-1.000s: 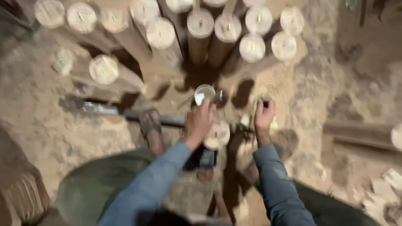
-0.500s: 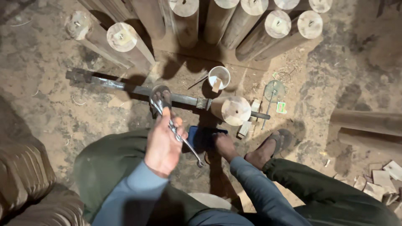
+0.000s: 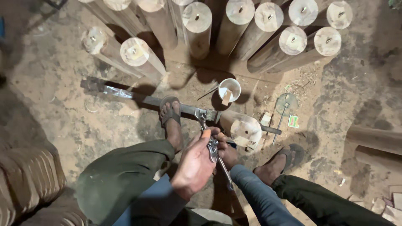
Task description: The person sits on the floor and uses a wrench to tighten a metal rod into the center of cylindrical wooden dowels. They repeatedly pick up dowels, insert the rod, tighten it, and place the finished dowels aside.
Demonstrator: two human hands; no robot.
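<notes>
My left hand (image 3: 194, 165) is closed around a long metal wrench (image 3: 213, 147). The wrench's jaw (image 3: 201, 115) sits on a long flat metal bar (image 3: 142, 98) lying across the dirt floor. Pressed against the wrench just behind the left hand, my right hand (image 3: 229, 154) has its fingers curled on the handle and is partly hidden. My left foot in a sandal (image 3: 170, 114) rests on the bar. A short wooden post (image 3: 246, 130) lies beside the bar with its round end facing up.
Several round wooden posts (image 3: 197, 25) lean together at the top. A white cup (image 3: 229, 89) with a wood chip stands near them. A metal disc on a rod (image 3: 286, 104), small wood scraps and my right sandalled foot (image 3: 284, 158) lie to the right.
My right hand has come up from near my foot to the wrench beside my left hand. The wrench's jaw now sits on the bar, right of my left foot.
</notes>
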